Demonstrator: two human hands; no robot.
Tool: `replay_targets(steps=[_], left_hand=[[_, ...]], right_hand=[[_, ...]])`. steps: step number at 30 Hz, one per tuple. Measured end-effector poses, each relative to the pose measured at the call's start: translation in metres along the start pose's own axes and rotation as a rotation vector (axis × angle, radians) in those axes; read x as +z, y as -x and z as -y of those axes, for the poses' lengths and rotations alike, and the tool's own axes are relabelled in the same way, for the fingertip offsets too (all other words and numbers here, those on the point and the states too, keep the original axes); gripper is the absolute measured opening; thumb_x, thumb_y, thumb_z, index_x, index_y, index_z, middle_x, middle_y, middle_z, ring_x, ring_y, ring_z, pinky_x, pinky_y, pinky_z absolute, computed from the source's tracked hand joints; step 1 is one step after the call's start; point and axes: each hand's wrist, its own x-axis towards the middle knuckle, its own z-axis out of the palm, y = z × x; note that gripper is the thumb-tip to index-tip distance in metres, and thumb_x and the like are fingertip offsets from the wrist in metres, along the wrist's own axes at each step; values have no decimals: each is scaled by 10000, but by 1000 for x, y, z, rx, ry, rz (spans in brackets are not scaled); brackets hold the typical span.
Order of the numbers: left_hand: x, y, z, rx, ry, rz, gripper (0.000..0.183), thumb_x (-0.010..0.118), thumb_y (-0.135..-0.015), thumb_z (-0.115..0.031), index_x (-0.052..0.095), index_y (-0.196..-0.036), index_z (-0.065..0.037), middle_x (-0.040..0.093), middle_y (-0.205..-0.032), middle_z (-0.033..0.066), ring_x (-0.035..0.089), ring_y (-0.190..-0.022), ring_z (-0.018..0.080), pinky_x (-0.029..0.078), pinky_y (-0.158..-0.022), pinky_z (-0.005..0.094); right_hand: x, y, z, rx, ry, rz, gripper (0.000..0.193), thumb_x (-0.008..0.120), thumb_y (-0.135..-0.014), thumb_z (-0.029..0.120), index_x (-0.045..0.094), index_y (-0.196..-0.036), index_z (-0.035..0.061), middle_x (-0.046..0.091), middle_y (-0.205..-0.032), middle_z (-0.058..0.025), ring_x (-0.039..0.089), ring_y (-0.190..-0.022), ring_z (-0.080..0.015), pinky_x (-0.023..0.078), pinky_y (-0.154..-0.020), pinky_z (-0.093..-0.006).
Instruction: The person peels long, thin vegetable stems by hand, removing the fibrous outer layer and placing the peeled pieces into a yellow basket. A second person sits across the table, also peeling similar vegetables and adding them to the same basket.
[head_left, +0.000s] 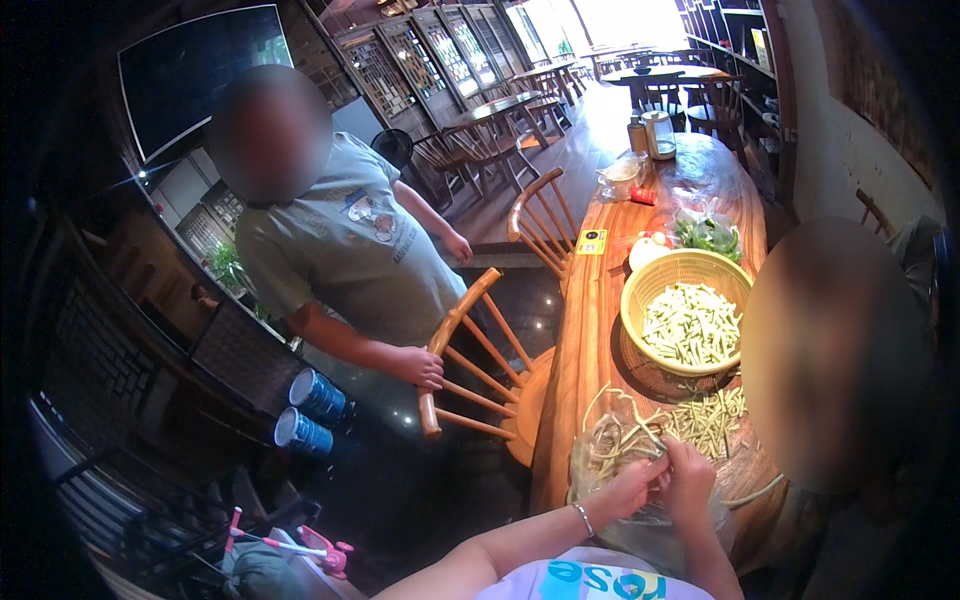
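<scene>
Over the near end of the wooden table, my left hand [632, 488] and my right hand [690, 482] are closed and close together, fingertips pinching a long green bean [652, 437]. Beneath and beside them lies a clear plastic bag [588, 468] with uncut long beans in it, some poking out of the top. Just beyond my fingers is a loose heap of short bean pieces [708, 420] on the tabletop. Farther up the table, a round yellow basket [690, 266] holds many more cut pieces. One long bean [756, 492] lies right of my right hand.
A person [350, 235] stands at the left, one hand on a wooden chair [470, 350]. Another person [840, 360], blurred, is close at the right. Leafy greens [708, 234], a red packet [643, 197] and jars [660, 135] occupy the far part of the table [575, 390].
</scene>
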Motion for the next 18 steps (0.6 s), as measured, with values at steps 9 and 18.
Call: replay_targets(steps=[9,18], left_hand=[[34,19,-18,-162,-130,144,372,465,-857,-400,443,-1058,-88,498,-1051,17,495,-916,110,425,-700,255],[56,48,-46,298,-329,148,351,465,-873,-190,427,-1165,2,538,-1048,74,522,-928,139,421,-819,273]], right_hand=[[-37,1,15,124,-338,-263,332,622,-628,-58,546,-943,17,564,-754,-96,551,-624,-168,445,-540,-270],[-26,1,22,15,-543,-108,235,641,-680,49,529,-883,12,578,-730,-118,590,-636,-203,465,-560,-307]])
